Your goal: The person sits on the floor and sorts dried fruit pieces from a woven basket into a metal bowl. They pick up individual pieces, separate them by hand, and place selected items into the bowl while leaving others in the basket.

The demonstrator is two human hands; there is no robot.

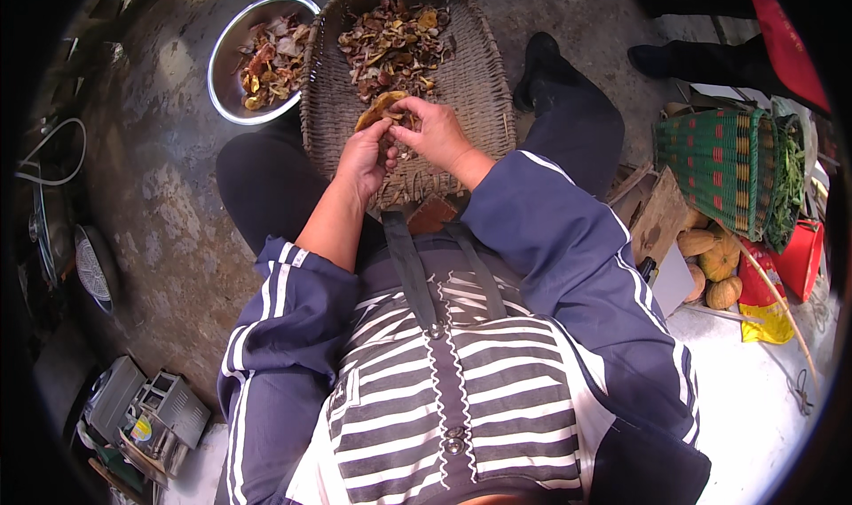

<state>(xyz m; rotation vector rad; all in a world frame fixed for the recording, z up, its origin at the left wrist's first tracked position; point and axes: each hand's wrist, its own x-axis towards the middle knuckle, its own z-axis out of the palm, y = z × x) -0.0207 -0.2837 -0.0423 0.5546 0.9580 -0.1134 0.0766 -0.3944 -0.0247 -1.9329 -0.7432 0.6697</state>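
A yellow-brown mushroom piece (379, 109) is held between my two hands, over the near half of a woven wicker basket (480, 99). My right hand (436, 127) pinches its right side with thumb and fingers. From below, my left hand (365, 157) grips its lower edge, with the fingers curled and partly hidden. A heap of yellow and brown mushroom pieces (396, 46) lies at the basket's far end. Left of the basket is a shiny metal bowl (218, 85) with more mushroom pieces (271, 62) in it.
Another person's dark-clothed leg (699, 59) is at upper right. Beside my right leg (576, 115) stand a green woven basket (705, 165), leafy greens (789, 165), pumpkins (720, 255) and a wooden board (659, 209). A metal appliance (174, 412) sits at lower left.
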